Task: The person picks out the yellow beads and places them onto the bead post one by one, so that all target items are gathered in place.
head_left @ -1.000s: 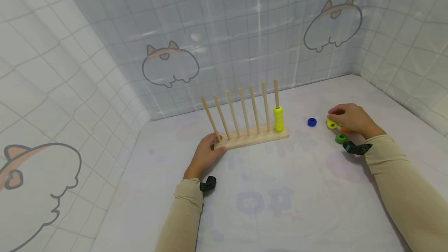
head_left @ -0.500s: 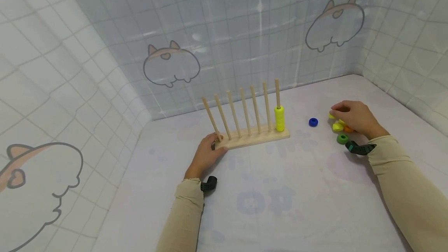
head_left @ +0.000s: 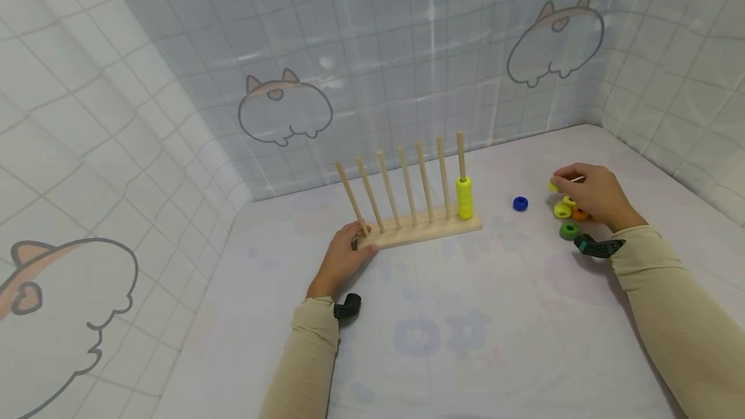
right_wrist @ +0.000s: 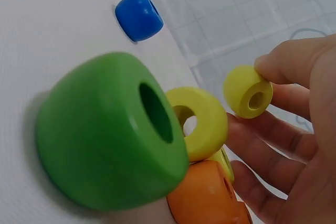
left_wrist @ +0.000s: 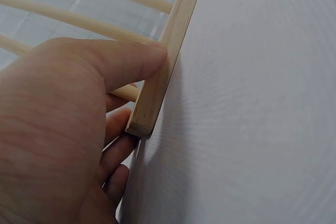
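1. Left hand (head_left: 339, 260): grasping the left end of a wooden rack (head_left: 419, 231), thumb on the near long side of its base, fingers round the end. Beige sleeve (head_left: 308, 354); black wrist unit (head_left: 348, 306).

2. Wooden rack, pale: flat base with seven upright pegs in one row. Standing on the cloth-covered surface (head_left: 500, 315) near its far edge, the left end towards the far left corner.

3. Yellow stack (head_left: 464, 199): beads threaded on the rightmost peg, filling roughly its lower half; exact count too small to tell from where I stand.

4. Blue bead (right_wrist: 137, 17), one: lying right of the rack, well apart from it, near the far edge.

5. Yellow bead (right_wrist: 244, 88), one, hole visible: in the grasp described at entry 8, closer to the far edge than the loose beads.

6. Loose yellow beads (head_left: 562, 211), two visible, towards the far right corner, with an orange bead (right_wrist: 202, 192) just beside them.

7. Green bead (right_wrist: 100, 135), one: of this group, closest to the near edge.

8. Right hand (head_left: 593, 196): pinching the yellow bead of entry 5 between thumb and fingers, above the right side of the surface.
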Available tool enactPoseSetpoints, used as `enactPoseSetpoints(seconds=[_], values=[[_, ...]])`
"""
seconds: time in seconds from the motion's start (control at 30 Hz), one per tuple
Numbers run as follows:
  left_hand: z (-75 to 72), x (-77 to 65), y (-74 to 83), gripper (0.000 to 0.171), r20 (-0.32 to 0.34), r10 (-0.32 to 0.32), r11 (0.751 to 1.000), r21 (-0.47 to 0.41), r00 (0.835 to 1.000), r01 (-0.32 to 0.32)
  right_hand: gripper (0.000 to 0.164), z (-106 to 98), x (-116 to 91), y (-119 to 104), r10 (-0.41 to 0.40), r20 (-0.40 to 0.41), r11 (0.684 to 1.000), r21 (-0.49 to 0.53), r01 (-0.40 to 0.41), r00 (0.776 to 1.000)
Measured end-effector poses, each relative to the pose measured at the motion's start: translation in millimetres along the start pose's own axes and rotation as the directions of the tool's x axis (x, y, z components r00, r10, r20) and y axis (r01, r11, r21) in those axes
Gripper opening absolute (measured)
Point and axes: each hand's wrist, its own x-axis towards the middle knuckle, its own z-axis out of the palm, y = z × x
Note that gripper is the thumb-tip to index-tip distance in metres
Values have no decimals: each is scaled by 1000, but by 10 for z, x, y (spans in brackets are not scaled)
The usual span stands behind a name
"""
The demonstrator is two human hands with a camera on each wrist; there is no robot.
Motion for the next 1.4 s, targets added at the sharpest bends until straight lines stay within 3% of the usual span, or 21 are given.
enactPoseSetpoints(seconds=[0.2,0.5,1.0,1.1,1.33,1.4], values=[[3,-1,-7,49,0,0,1000,-1,1000,0,66,-13,1,-16,25,-2,994,108,-25,1000],[17,0,-5,39,-3,-7,1000,-16,1000,7,65,-59,-17,-63,56,7,943,328,-55,998],[12,-5,13,38,-1,-2,1000,-30,1000,2,58,4,-2,-124,29,8,905,424,-30,1000],[12,-4,13,38,0,-4,999,-34,1000,4,58,13,-1,-155,41,16,886,462,-44,999],[14,4,7,38,-3,4,1000,-29,1000,-5,54,58,-1,-263,60,30,804,591,-66,998],[13,3,12,38,-2,1,1000,-26,1000,-1,52,82,1,-294,52,27,797,602,-58,998]])
